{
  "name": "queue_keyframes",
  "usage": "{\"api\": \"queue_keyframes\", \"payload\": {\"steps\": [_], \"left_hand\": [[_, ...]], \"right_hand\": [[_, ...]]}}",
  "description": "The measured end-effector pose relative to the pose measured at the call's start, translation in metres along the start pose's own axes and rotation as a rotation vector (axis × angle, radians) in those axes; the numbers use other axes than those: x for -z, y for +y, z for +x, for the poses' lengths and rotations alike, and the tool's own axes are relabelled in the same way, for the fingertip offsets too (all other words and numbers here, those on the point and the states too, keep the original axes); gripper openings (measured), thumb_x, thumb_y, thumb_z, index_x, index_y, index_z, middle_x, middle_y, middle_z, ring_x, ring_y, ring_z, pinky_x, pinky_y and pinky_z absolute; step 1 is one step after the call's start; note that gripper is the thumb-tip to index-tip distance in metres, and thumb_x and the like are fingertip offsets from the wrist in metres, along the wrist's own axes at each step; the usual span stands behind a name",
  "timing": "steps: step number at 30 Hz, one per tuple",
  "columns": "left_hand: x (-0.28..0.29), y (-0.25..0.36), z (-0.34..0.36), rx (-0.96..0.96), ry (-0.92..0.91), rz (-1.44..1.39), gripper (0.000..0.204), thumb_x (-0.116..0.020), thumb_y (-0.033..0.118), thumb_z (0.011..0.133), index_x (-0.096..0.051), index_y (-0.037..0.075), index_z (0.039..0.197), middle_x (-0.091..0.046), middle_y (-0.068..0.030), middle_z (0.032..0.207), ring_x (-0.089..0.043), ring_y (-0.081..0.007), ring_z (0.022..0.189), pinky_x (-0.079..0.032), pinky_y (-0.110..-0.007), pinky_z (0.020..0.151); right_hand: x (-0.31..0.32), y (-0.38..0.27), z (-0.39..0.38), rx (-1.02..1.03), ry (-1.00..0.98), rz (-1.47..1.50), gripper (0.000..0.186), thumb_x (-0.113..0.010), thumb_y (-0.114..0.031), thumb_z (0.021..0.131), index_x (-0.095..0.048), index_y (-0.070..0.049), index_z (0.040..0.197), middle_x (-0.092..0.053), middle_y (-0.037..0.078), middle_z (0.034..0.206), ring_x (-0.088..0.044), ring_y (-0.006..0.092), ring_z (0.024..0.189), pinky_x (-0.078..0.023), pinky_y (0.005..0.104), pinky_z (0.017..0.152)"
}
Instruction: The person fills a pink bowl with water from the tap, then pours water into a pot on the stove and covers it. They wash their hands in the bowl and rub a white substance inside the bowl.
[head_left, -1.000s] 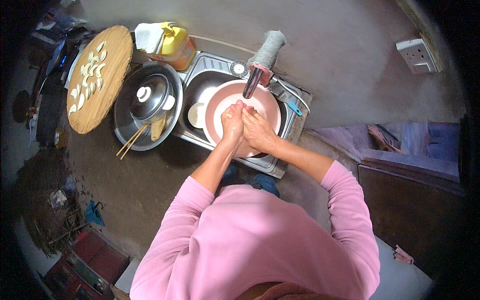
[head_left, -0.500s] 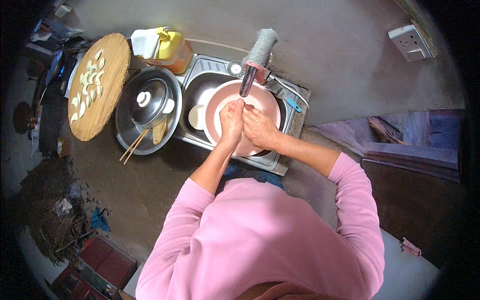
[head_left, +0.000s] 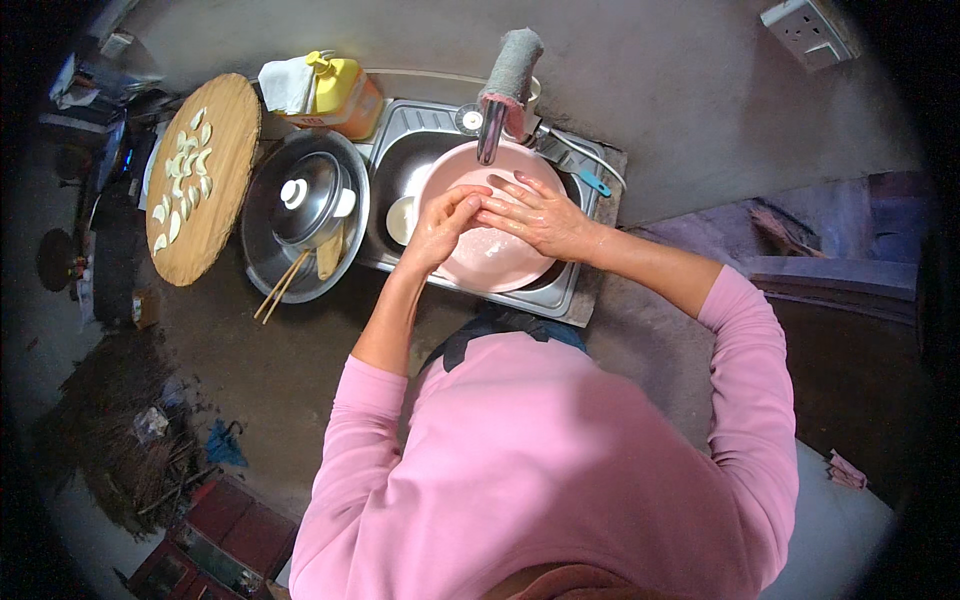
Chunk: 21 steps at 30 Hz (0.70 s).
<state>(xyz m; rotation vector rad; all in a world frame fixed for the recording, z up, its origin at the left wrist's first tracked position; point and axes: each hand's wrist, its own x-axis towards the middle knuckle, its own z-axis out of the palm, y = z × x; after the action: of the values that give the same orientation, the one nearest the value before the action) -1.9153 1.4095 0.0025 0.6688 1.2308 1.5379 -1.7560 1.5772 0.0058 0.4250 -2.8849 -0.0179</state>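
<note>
Over a pink basin (head_left: 487,268) set in a steel sink, my two wet hands meet and touch. My right hand (head_left: 545,218) has its fingers stretched and spread, some of them lying across the fingers of the other hand. My left hand (head_left: 440,226) is turned inward, fingers extended and thumb raised, partly covered by the right. Neither hand shows anything held. The metal faucet spout (head_left: 490,140), with a grey and pink cloth wrap (head_left: 515,65) above it, hangs just beyond my fingertips. A pale round dish (head_left: 401,220) sits in the sink left of the basin.
Left of the sink stands a metal bowl (head_left: 258,262) with a lidded pot (head_left: 318,205) and chopsticks (head_left: 281,285). Farther left, a round wooden board (head_left: 215,225) carries several dumplings (head_left: 185,165). Behind are a yellow jug (head_left: 345,95) and a blue-handled tool (head_left: 594,183).
My hands have moved from close together under the spout to nearer me. The right fingers have spread over the left, and the right elbow has swung outward. The view has shifted slightly.
</note>
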Motion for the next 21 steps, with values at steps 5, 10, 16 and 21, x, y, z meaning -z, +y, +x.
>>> {"api": "queue_keyframes", "payload": {"steps": [5, 10, 16, 21], "left_hand": [[-0.008, -0.008, -0.003, -0.083, 0.155, 0.073, 0.030, -0.054, 0.022, 0.102, -0.063, -0.006, 0.108, -0.067, -0.0086, 0.091, -0.066, -0.0140, 0.078, -0.058, -0.029, 0.074], [-0.008, -0.018, 0.002, 0.073, 0.297, 0.093, 0.035, -0.051, 0.028, 0.103, -0.063, -0.005, 0.107, -0.068, -0.0088, 0.086, -0.066, -0.0149, 0.070, -0.057, -0.027, 0.065], [-0.016, 0.016, -0.018, 0.171, 0.076, -0.196, 0.040, -0.047, 0.028, 0.104, -0.059, -0.006, 0.121, -0.066, -0.0148, 0.101, -0.064, -0.0153, 0.085, -0.054, -0.030, 0.080], [-0.009, 0.006, -0.024, -0.021, -0.012, 0.094, 0.030, -0.055, 0.023, 0.101, -0.062, -0.004, 0.113, -0.068, -0.0110, 0.094, -0.058, -0.0111, 0.073, -0.049, -0.025, 0.069]], "right_hand": [[0.015, -0.010, 0.006, -0.011, 0.025, -0.008, 0.054, -0.044, -0.021, 0.092, -0.044, -0.024, 0.145, -0.038, 0.002, 0.154, -0.031, 0.0235, 0.145, -0.022, 0.0447, 0.119], [0.013, -0.017, 0.006, 0.022, 0.050, -0.009, 0.052, -0.044, -0.022, 0.091, -0.046, -0.023, 0.143, -0.037, 0.004, 0.155, -0.032, 0.0241, 0.144, -0.023, 0.0461, 0.118], [0.016, -0.004, 0.000, -0.067, 0.094, 0.036, 0.050, -0.046, -0.022, 0.091, -0.051, -0.028, 0.140, -0.040, 0.007, 0.153, -0.039, 0.0274, 0.140, -0.028, 0.0469, 0.115], [0.017, -0.004, 0.001, -0.067, 0.108, 0.094, 0.050, -0.051, -0.021, 0.088, -0.054, -0.030, 0.137, -0.036, 0.008, 0.156, -0.034, 0.0286, 0.143, -0.026, 0.0495, 0.116]]}}
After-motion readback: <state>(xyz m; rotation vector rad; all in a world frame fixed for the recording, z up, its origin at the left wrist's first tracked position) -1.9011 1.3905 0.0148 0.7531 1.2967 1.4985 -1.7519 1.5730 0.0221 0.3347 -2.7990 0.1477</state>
